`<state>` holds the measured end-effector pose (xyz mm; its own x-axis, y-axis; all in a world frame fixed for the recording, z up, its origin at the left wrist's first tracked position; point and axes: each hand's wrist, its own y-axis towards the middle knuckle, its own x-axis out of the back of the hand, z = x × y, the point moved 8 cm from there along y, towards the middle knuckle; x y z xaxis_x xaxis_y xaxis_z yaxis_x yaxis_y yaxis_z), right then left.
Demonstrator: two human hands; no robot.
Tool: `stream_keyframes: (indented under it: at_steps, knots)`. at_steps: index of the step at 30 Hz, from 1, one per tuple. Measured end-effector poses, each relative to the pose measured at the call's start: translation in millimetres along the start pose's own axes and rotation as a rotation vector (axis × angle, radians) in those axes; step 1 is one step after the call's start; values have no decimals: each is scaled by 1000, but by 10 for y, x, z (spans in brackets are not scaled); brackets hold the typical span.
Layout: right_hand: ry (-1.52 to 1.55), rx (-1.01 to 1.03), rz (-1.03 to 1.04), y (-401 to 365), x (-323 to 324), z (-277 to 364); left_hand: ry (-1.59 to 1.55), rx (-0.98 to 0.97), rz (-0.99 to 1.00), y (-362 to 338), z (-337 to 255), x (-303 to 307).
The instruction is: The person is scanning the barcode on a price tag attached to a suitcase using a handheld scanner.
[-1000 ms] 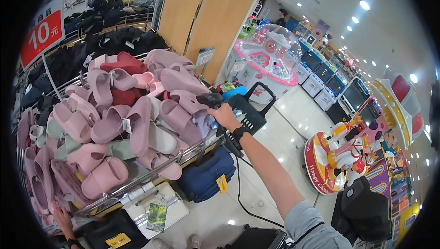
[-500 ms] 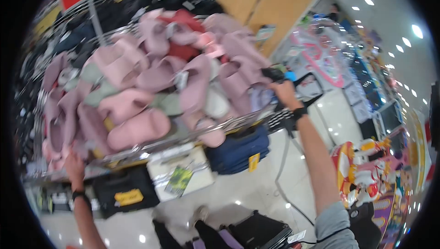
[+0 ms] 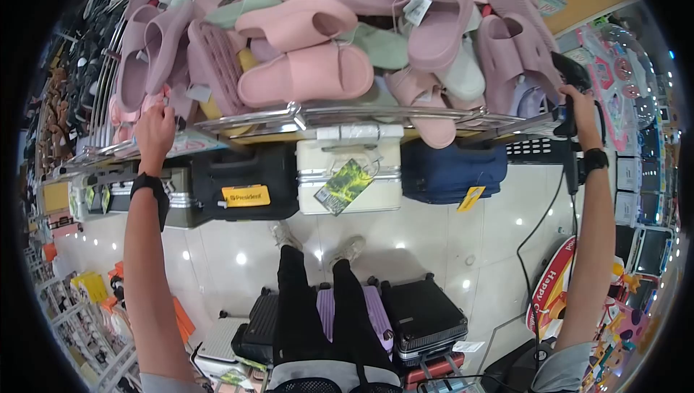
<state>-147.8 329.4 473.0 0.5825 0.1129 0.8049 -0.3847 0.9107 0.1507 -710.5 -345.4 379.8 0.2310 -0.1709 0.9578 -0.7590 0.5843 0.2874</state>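
At the left front edge of the slipper rack [image 3: 325,112], my left hand [image 3: 155,131] has its fingers curled closed beside small pink slippers [image 3: 124,112]; what they grip, if anything, is hidden. My right hand [image 3: 583,117] is wrapped round a black handheld device [image 3: 571,69] at the rack's right end, and a black cable hangs below it. Between the hands, mauve, pink, green and white slippers lie heaped in the metal rack. A pink slipper [image 3: 307,75] lies near the front rail. One mauve slipper [image 3: 439,28] carries a white tag.
Under the rack stand a black suitcase [image 3: 246,169], a cream suitcase [image 3: 349,176] and a blue suitcase [image 3: 454,169]. More suitcases, one of them black [image 3: 425,313], are near my legs. A red and yellow display [image 3: 553,284] stands at the right.
The view has levelled and moved closer to the rack, so the slippers look larger. The right hand still holds the black device, and the left hand is still at the rack's left front edge.
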Motion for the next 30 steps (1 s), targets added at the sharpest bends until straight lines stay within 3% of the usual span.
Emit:
stream_keyframes:
  at_steps: [1, 3, 5, 11, 13, 18, 23, 25, 30]
  knots:
    - [-52, 71, -32, -22, 51, 103, 13, -65, -24, -23, -26, 27]
    - [1, -96, -39, -44, 82, 48, -24, -8, -23, -24, -105, 118]
    - [84, -25, -2, -57, 33, 73, -4, 63, 4, -27, -142, 192]
    - [149, -100, 100, 53, -3, -95, 19, -6, -12, -15, -121, 150]
    - [145, -89, 133, -92, -14, 116, 14, -14, 24, 4, -81, 73]
    - [128, -49, 93, -23, -22, 36, 82, -41, 112, 20, -35, -21]
    - [133, -49, 33, -56, 0, 58, -99, -172, 43, -8, -613, 238]
    - [158, -32, 44, -111, -11, 154, -162, -445, -148, -169, -1291, 523]
    - [169, -69, 74, -201, -31, 241, -446, -750, -18, -493, -2712, 344]
